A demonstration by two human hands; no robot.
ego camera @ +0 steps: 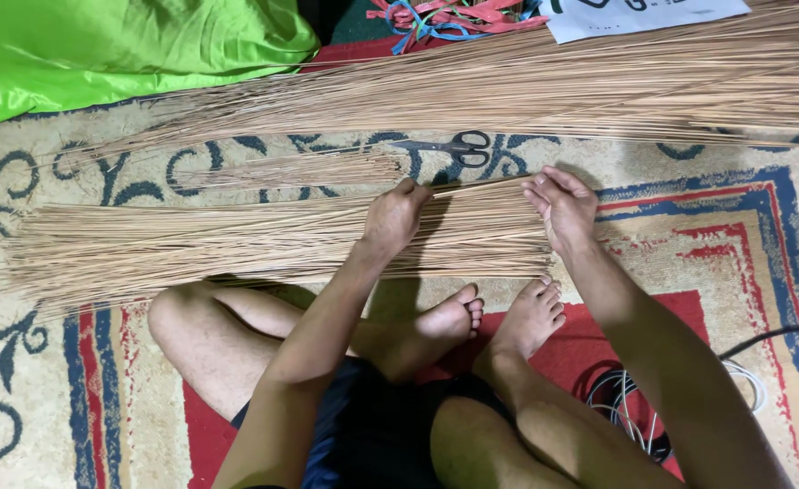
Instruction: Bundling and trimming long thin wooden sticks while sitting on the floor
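A flat bundle of thin tan sticks [236, 240] lies across the patterned carpet in front of my crossed legs. My left hand [395, 217] is closed on a few sticks at the bundle's upper edge. My right hand [561, 206] pinches the ends of the same sticks at the bundle's right end. A much larger heap of long tan sticks [526, 86] stretches across the carpet farther away. A small loose sheaf of sticks [309, 169] lies between the two piles.
Black-handled scissors [449, 147] lie on the carpet just beyond my hands. A green plastic sheet [119, 45] is at the far left, coloured plastic strips [454, 16] and white paper [640, 16] at the far edge. Cables [626, 417] coil by my right leg.
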